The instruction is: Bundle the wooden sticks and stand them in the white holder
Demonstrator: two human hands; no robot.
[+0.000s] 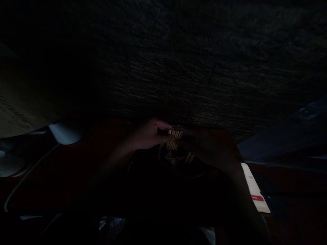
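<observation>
The picture is very dark. Near the middle, my left hand (149, 136) has its thumb and fingers closed on the left side of a stack of thin, pale biscuits (175, 133), with shiny crinkled wrapper (180, 128) at its top. My right hand (198, 141), mostly in shadow, meets the same stack from the right; its fingers are hard to make out. Just below are more pale slices (189, 157) and a bit of shiny wrapper (169, 156), apparently in a dark round-edged container (196, 176).
A phone (255, 190) with a lit screen lies to the right. On the left are a pale cup-like object (65, 132), a thin cable (33, 168) and a brown box with print (22, 109). Behind the dark reddish table (102, 136) rises a rough stone-like wall (163, 68).
</observation>
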